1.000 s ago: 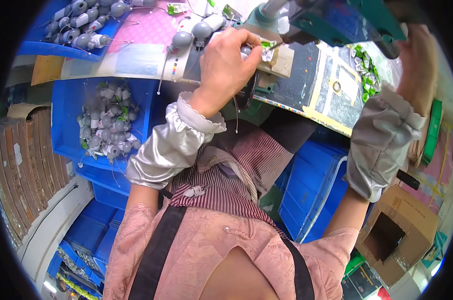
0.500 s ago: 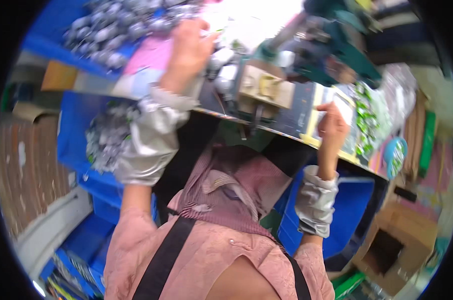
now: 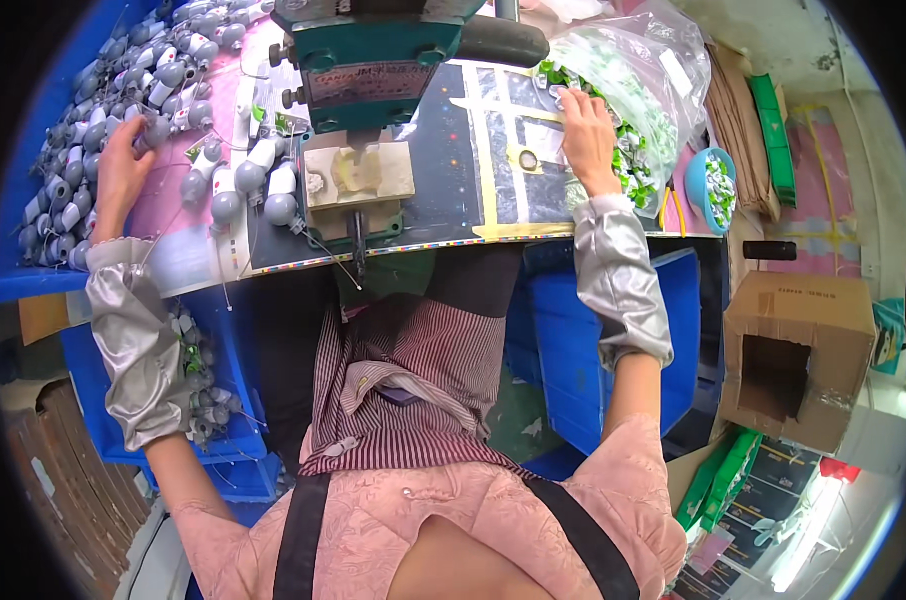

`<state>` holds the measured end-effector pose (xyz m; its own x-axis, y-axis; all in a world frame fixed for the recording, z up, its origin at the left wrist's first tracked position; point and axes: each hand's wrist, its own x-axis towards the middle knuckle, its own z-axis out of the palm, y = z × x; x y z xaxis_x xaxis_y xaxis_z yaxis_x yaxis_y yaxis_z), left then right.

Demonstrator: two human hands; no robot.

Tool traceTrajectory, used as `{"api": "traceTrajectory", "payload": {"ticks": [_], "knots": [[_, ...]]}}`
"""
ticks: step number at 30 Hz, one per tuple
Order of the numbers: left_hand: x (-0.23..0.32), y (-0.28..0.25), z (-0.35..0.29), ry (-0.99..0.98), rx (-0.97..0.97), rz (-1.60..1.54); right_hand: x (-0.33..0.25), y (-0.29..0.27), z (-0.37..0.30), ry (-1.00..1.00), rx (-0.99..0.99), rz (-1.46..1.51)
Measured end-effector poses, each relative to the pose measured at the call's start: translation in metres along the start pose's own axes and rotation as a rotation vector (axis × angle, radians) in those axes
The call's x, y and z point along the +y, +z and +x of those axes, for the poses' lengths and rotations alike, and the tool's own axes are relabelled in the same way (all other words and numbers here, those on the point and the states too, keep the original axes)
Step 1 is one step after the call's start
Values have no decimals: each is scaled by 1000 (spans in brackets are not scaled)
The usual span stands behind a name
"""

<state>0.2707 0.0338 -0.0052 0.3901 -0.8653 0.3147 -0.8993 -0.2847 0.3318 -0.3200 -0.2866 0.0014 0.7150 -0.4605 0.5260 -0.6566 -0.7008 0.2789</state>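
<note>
At the far left my left hand reaches into a heap of grey-and-white bulb-shaped pieces with thin wires. Its thumb and fingers close around a grey bulb-shaped piece. On the right, the fingers of my right hand are bent down at the edge of a pile of small green-and-white pieces; what lies under the fingertips is hidden. Between my hands stands a dark green bench machine above a pale block. Several bulb-shaped pieces lie just left of that block.
A clear plastic bag lies behind the green pieces. Near the right table edge stand a light-blue bowl and yellow-handled tool. Blue bins sit below the table, with a cardboard box to the right.
My left hand has moved left, from beside the machine to the bulb heap. My right hand has gone from the taped area to the green pieces. The head view has shifted and sharpened.
</note>
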Motion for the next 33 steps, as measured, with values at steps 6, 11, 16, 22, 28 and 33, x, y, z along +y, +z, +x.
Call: {"api": "traceTrajectory", "payload": {"ticks": [6,11,16,22,28,33], "knots": [[14,-10,3,-299,242,-674,31,22,-2,31,16,56],[38,-19,-7,-347,591,-941,-48,-28,5,620,97,892],[78,-20,-20,-382,661,-835,-203,-93,0,365,-6,1196],[168,-48,-32,-658,471,-670,-266,-93,9,100,254,891],[142,-27,-63,-186,290,-1039,-276,-78,13,49,304,782],[215,-50,-68,-251,224,-1426,-265,-101,20,-12,156,689]]}}
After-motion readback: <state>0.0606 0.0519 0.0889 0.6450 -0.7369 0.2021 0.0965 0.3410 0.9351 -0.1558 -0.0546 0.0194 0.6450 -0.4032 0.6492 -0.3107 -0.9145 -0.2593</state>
